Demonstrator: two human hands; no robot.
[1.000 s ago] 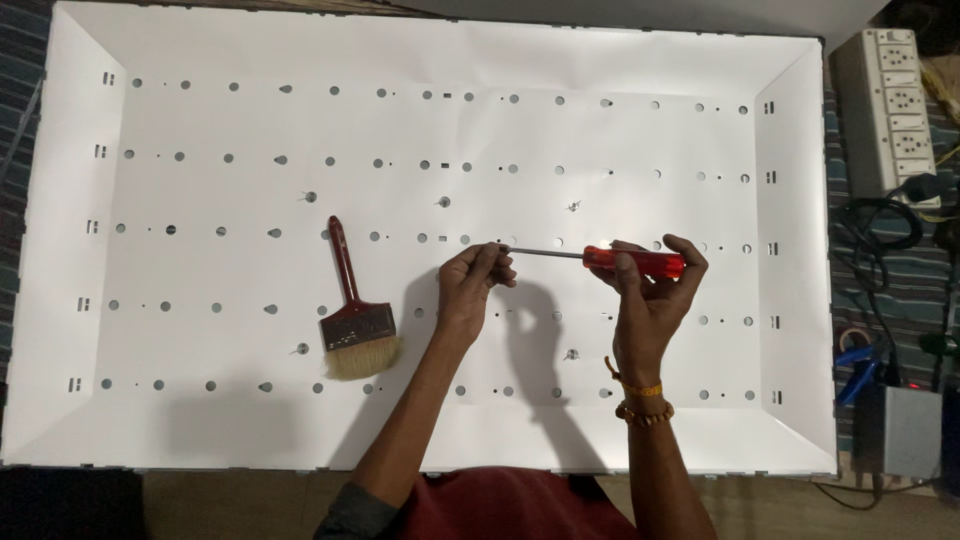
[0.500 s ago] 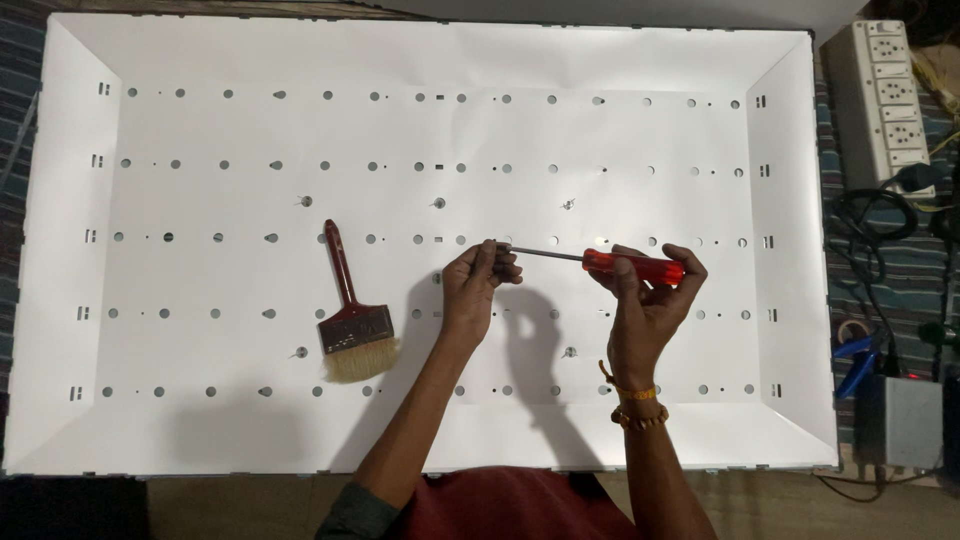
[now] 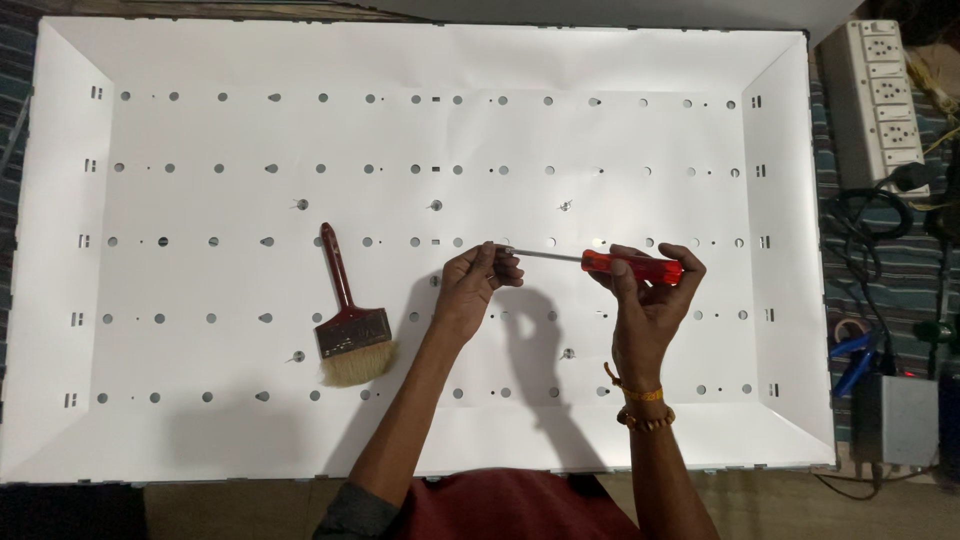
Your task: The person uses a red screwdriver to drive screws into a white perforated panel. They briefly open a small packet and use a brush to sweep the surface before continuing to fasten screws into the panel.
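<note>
The right hand (image 3: 645, 300) is closed around the red handle of a screwdriver (image 3: 600, 264), held level above the white perforated panel (image 3: 430, 150). The left hand (image 3: 475, 285) pinches the tip of the metal shaft between its fingertips, so both hands are clamped on the one tool, set apart by the shaft's length. A dark-handled paintbrush (image 3: 348, 318) lies on the panel to the left of the left hand, and a white power strip (image 3: 885, 100) sits beyond the panel's edge, well right of the right hand.

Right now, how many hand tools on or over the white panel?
2. A red-handled screwdriver held level between the left hand at its tip and the right hand on its handle; a paintbrush lying left of them.
</note>
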